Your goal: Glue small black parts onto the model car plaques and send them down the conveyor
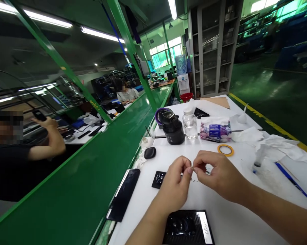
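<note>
My left hand (177, 183) and my right hand (217, 175) meet over the white table, thumbs and forefingers pinched together at the tips. Whatever they pinch between them is too small to name. Beneath and behind the fingers, a few tiny dark bits lie on the table. A small black square piece with a glossy patterned face (158, 178) is partly covered by my left hand. Nearer to me lies a black textured panel with a silver lettered strip (205, 227), partly hidden by my left forearm.
At left lie a dark phone-like slab (124, 195) and a black case (150, 153). Behind stand a black jug (172, 129), a clear bottle (190, 126) and a tissue pack (215, 131). Yellow tape (225, 150), a syringe-like tube (257, 163) and a blue tool (293, 180) lie right. Co-workers sit beyond the green conveyor (79, 180).
</note>
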Available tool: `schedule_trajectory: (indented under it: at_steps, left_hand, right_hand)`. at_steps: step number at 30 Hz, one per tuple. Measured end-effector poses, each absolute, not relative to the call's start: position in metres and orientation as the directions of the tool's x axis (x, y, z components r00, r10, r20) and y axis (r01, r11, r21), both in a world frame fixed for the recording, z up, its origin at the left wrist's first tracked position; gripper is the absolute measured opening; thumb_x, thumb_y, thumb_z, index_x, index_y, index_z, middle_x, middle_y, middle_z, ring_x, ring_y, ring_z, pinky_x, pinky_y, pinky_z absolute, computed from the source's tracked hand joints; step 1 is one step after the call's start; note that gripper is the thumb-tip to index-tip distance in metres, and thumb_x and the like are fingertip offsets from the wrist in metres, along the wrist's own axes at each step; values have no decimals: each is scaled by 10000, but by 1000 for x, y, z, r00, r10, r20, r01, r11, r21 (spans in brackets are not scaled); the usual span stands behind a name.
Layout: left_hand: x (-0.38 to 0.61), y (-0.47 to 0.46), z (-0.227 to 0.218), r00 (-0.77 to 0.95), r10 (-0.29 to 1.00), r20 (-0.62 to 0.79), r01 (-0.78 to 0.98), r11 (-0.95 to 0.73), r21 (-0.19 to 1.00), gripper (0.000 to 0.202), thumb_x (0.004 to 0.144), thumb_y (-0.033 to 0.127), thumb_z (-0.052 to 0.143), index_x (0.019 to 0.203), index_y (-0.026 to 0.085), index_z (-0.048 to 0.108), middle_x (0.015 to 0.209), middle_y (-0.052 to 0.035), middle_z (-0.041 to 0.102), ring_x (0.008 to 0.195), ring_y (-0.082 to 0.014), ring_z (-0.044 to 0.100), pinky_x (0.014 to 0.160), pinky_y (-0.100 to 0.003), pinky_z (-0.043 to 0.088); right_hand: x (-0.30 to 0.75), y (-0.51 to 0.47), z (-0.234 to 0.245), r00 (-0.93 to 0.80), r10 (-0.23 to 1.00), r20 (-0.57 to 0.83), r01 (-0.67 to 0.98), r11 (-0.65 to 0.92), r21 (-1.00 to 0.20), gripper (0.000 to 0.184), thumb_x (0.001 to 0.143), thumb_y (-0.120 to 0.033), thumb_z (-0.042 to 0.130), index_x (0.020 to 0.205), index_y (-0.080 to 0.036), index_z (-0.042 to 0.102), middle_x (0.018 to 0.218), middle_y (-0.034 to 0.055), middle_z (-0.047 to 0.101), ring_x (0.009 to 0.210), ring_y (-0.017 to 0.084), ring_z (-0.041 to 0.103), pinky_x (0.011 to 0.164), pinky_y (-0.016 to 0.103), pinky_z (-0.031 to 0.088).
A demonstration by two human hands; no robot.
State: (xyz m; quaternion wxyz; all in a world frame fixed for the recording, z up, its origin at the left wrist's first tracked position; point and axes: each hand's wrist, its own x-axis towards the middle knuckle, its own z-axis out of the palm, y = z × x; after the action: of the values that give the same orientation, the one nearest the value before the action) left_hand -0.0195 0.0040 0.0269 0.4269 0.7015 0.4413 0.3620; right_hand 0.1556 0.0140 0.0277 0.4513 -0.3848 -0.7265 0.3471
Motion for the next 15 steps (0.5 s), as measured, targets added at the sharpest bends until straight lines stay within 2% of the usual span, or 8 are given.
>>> schedule_trajectory:
  at_steps: [5,9,15]
  left_hand:
    - [-18,-2,30,382,920,85,280,-202,938,302,1013,468,382,887,202,445,833,1,487,756,-131,431,718,-259,385]
    - [-19,-2,26,393,918,60,204,-151,967,305,996,485,414,891,200,442,791,9,485,736,-126,436,706,-253,388]
    - [-17,1,16,414,910,19,208,-115,971,215,970,398,449,894,197,462,753,9,529,697,-119,482,694,-259,416]
  right_hand:
    - [153,9,28,-279,838,468,314,541,-781,181,836,-180,530,659,-218,524,669,-26,520,626,142,487,580,290,384]
    - [153,5,23,-265,829,492,365,559,-745,189,861,-230,535,673,-233,553,668,-20,532,618,152,510,554,289,406]
    - [161,15,-7,-280,887,366,281,441,-853,226,890,-422,589,726,-280,650,659,20,606,584,190,594,508,317,459]
